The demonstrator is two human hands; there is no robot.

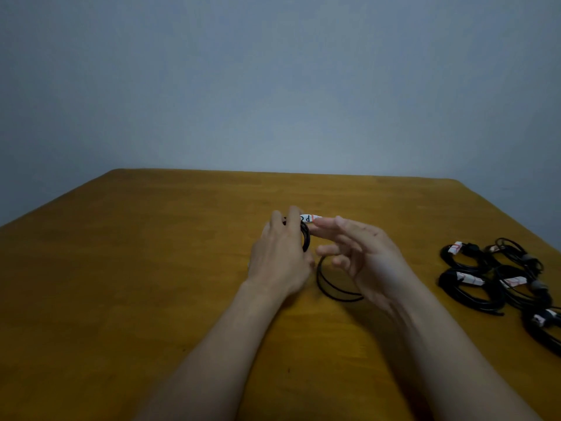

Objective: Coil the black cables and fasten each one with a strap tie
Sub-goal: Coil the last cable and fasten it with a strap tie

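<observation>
A coiled black cable (329, 287) lies at the middle of the wooden table (151, 268); part of its loop shows between my hands. My left hand (280, 256) grips the far side of the coil, fingers curled over the bundled strands. A white strap tie (309, 218) with red and black marks sticks out past those fingers. My right hand (361, 253) pinches the free end of the tie with its fingertips, the other fingers loosely spread. How the tie wraps the coil is hidden behind my left hand.
Several coiled black cables (473, 287), each bound with a white strap tie, lie in a cluster at the table's right edge. A plain grey wall stands behind the far edge of the table.
</observation>
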